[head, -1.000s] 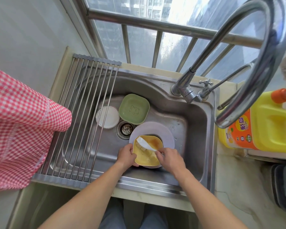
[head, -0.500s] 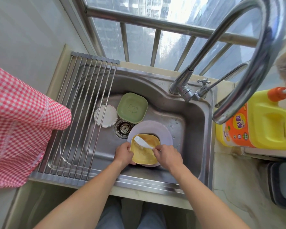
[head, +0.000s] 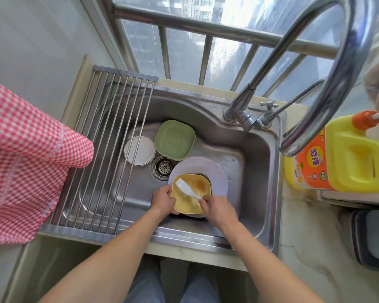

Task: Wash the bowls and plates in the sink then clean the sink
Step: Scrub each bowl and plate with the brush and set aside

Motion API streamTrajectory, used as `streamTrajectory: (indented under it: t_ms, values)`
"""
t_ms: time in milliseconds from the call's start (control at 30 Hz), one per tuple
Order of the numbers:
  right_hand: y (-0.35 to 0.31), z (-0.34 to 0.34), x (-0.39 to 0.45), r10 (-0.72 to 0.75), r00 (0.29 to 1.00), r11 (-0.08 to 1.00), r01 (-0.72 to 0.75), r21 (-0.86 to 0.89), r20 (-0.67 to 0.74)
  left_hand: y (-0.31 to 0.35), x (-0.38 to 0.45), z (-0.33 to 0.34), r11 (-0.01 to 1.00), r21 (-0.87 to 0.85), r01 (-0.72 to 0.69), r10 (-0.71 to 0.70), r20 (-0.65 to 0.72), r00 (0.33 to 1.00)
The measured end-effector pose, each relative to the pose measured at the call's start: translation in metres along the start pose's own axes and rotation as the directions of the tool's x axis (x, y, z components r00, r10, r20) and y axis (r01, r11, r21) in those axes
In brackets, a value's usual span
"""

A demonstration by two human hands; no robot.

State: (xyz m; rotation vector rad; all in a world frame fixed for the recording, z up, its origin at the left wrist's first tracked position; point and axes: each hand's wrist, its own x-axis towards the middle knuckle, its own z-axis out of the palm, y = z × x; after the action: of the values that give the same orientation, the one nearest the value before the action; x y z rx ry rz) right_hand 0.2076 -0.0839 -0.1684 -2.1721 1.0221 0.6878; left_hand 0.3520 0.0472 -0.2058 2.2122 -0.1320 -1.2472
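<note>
Both hands work over the sink (head: 269, 171); our left hand (head: 162, 201) grips the near-left rim of the yellow dish (head: 189, 202) and steadies it, while our right hand (head: 217, 207) pinches the handle of the white brush (head: 187, 189), whose bristles lie on the dish's inner face. That dish rests on the pale round plate (head: 214, 171) at the basin floor; a brown stain shows on its far side.

We judge the step in hand to be scrubbing the first dish; the next move calls for carrying the bristles across to the stain, then rinsing.

The green dish (head: 174, 139) and the small white plate (head: 139, 150) lie beyond the drain (head: 164, 166), apparently not yet washed; the white plate sits partly under the roll-up rack (head: 109, 154), which covers the basin's left part. The faucet (head: 328, 68) arches overhead; no water runs. The detergent jug (head: 341, 158) stands on the counter to the right; a checked cloth (head: 29, 160) hangs at left.
</note>
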Motion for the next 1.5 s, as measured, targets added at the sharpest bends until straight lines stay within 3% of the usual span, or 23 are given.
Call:
streamTrajectory:
  t_ms: [200,367,700,900,1067,1167,1300,1500]
  values:
    - [0.026,-0.012,-0.005,-0.058,0.981,0.998,0.053,0.031,0.187,0.003,-0.002,-0.001,1.0,-0.006,0.007,-0.008,-0.037,0.999]
    - [0.017,-0.014,0.0,-0.024,0.999,0.998,0.022,-0.059,-0.036,-0.001,0.001,0.003,0.998,0.045,-0.033,0.032,0.028,0.999]
    - [0.016,-0.004,-0.026,0.225,0.964,0.967,-0.239,-0.091,-0.143,-0.003,0.003,0.003,0.999,0.011,-0.035,0.034,0.023,0.999]
    - [-0.013,0.003,-0.016,0.061,0.998,0.994,-0.059,0.095,-0.018,-0.006,0.005,0.002,0.998,-0.004,-0.056,0.056,0.018,0.998]
    - [0.017,-0.018,-0.016,0.022,0.983,1.0,-0.02,-0.015,0.182,-0.005,0.006,0.002,0.998,-0.047,-0.03,0.029,-0.021,0.999]
    - [0.03,-0.031,-0.015,0.088,0.992,0.991,-0.077,-0.111,0.093,-0.004,0.006,0.001,0.999,-0.034,-0.031,0.031,-0.023,0.999]
    - [0.011,-0.025,-0.01,0.168,0.982,0.985,-0.172,-0.033,-0.081,-0.001,0.004,0.003,0.998,-0.031,-0.048,0.048,0.0,0.999]
    - [-0.009,-0.002,-0.018,0.055,0.998,0.998,-0.056,0.023,0.044,-0.002,0.002,0.001,0.997,-0.077,0.005,-0.007,-0.032,0.999]
